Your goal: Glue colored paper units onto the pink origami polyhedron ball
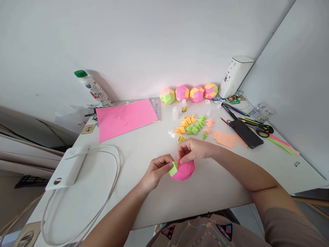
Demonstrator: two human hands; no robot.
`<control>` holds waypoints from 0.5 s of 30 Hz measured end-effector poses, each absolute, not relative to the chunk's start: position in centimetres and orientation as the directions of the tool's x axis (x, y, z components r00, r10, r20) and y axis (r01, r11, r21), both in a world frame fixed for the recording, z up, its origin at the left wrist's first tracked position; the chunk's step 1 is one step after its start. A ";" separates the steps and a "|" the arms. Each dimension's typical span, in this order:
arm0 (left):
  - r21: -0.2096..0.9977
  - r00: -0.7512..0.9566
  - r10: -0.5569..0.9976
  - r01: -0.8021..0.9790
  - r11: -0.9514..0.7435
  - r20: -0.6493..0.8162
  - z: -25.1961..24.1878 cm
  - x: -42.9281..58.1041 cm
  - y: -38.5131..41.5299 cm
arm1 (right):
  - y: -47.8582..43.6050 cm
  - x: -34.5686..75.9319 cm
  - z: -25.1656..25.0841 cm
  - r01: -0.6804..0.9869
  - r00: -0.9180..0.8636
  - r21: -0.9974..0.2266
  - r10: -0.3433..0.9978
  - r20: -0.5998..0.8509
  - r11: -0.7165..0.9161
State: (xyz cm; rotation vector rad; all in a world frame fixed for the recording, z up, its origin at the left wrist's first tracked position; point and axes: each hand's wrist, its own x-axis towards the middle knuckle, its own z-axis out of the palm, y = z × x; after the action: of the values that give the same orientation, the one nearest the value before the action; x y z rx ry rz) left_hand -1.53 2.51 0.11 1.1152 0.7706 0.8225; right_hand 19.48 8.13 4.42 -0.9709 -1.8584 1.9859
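Note:
A faceted pink paper ball [185,171] with one green paper piece [173,168] on its left side is held between my two hands, above the front of the white table. My left hand [158,171] pinches the green piece between thumb and fingers. From above and behind, my right hand [191,151] grips the top of the pink ball, thumb on the near face. Part of the ball's top is hidden by the fingers. Folded green pieces [194,128], orange pieces [185,123] and peach pieces [210,123] lie just beyond my right hand.
Finished paper balls [182,93] line the wall, with small glue bottles [184,105] before them. A pink sheet [125,118] lies back left, a white power strip [67,167] with looped cable at left. A black phone [246,133], scissors [264,128] and peach paper [225,138] lie right.

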 end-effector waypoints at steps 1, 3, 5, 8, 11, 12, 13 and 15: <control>0.959 0.487 0.866 -0.172 0.224 -0.115 0.1 -1.5 2.5 | 8.1 19.5 4.4 0.252 -0.745 -0.955 0.599 -0.294 -0.155; 0.959 0.492 0.863 -0.175 0.223 -0.111 0.2 -1.6 2.5 | 8.1 19.5 4.5 0.253 -0.743 -0.955 0.601 -0.295 -0.156; 0.958 0.502 0.858 -0.180 0.223 -0.106 0.2 -1.6 2.5 | 8.1 19.5 4.5 0.258 -0.742 -0.954 0.601 -0.296 -0.152; 0.957 0.509 0.853 -0.178 0.229 -0.110 0.0 -1.6 2.6 | 8.1 19.5 4.5 0.264 -0.740 -0.953 0.603 -0.298 -0.147; 0.953 0.514 0.850 -0.180 0.243 -0.119 -0.3 -1.5 2.6 | 8.1 19.5 4.6 0.253 -0.740 -0.955 0.605 -0.293 -0.153; 0.952 0.518 0.847 -0.182 0.247 -0.121 -0.4 -1.5 2.7 | 8.1 19.5 4.6 0.251 -0.740 -0.955 0.605 -0.293 -0.155; 0.951 0.524 0.843 -0.182 0.252 -0.123 -0.5 -1.5 2.6 | 8.0 19.5 4.6 0.252 -0.741 -0.955 0.604 -0.294 -0.157; 0.950 0.539 0.832 -0.174 0.261 -0.130 -0.5 -1.5 2.6 | 8.0 19.4 4.7 0.257 -0.740 -0.954 0.603 -0.299 -0.157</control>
State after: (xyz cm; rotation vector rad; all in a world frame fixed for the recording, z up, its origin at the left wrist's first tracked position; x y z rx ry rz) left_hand -1.49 2.63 -0.47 1.1002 0.7299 0.7693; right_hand 19.45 7.95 4.68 -0.9824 -1.8529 1.9843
